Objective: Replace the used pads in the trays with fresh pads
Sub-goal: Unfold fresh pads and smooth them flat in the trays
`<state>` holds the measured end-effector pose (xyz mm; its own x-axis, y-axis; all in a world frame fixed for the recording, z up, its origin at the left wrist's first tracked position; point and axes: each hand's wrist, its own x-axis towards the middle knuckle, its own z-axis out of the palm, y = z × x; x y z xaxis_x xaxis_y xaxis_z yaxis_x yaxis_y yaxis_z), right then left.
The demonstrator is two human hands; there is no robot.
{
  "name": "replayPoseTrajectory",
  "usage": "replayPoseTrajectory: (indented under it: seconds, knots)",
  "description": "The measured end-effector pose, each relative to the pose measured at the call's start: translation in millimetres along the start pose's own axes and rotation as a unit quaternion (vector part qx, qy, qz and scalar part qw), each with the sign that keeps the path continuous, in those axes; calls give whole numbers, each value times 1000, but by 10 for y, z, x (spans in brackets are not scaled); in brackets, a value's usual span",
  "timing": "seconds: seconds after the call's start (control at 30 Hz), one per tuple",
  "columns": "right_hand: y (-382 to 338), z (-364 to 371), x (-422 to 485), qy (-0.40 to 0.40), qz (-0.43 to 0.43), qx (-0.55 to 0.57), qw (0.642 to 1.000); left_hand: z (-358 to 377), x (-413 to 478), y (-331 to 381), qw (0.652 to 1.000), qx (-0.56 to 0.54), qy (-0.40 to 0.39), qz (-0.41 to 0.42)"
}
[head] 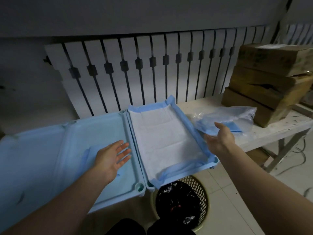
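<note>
Two light-blue trays stand side by side. The right tray [213, 162] is lined with a white pad [162, 138] whose blue edges fold up along its rim. The left tray [76, 133] shows its bare bottom, with a faint blue patch under my wrist. My left hand [112, 156] hovers flat over the left tray with its fingers straight, holding nothing. My right hand [221, 138] is open at the right tray's far edge, reaching toward a clear plastic bag [227, 118] of folded blue pads [232, 127] on the table.
A white table [271, 133] carries the bag and a stack of cardboard boxes [269, 82] at the right. A beige mesh waste basket [181, 202] with a black liner stands on the floor below the trays. A slatted white panel [135, 68] leans behind.
</note>
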<state>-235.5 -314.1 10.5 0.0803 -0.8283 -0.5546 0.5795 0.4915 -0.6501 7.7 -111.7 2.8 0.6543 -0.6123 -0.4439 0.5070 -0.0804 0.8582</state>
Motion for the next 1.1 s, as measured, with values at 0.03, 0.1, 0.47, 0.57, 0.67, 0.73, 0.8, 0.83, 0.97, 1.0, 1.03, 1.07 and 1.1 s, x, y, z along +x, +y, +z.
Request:
replayPoseTrajectory:
  seconds: [0.03,0.1,0.47,0.57,0.67,0.73,0.8,0.83,0.97,1.0,1.03,1.07,1.1]
  knots:
    - [2,10,6,8,-8,5,1000,-85,2,21,999,16,21,26]
    - [-5,42,-38,27,-14,38,999,-305,0,54,990,63,85,92]
    - [862,752,-962,-141,67,-68,985,-1467,179,-262,797,569,33,199]
    - [1174,841,-1174,-188,78,-154,967,-1469,200,-297,742,639,-30,202]
    - [1464,882,-1352,-223,76,-243,941,-1458,217,-285,721,662,-25,206]
    - [1623,879,-1453,-238,78,-290,924,-1423,208,-264,739,637,20,219]
    - [1772,865,-1494,-244,72,-349,902,-1373,179,-221,747,632,66,197]
    - [1835,859,-1500,-243,65,-385,888,-1350,163,-201,746,635,86,183]
    - [2020,845,-1499,-237,0,-541,807,-1302,200,-160,798,570,123,151]
    - [2047,833,-1499,-238,-11,-564,791,-1294,219,-163,829,529,121,135]
    - [2068,815,-1493,-242,-14,-580,778,-1289,236,-161,862,480,115,116]
    - [2092,798,-1481,-246,-15,-595,765,-1290,252,-162,888,436,109,97]
    - [2109,783,-1483,-254,-19,-611,750,-1294,250,-161,907,399,106,83]
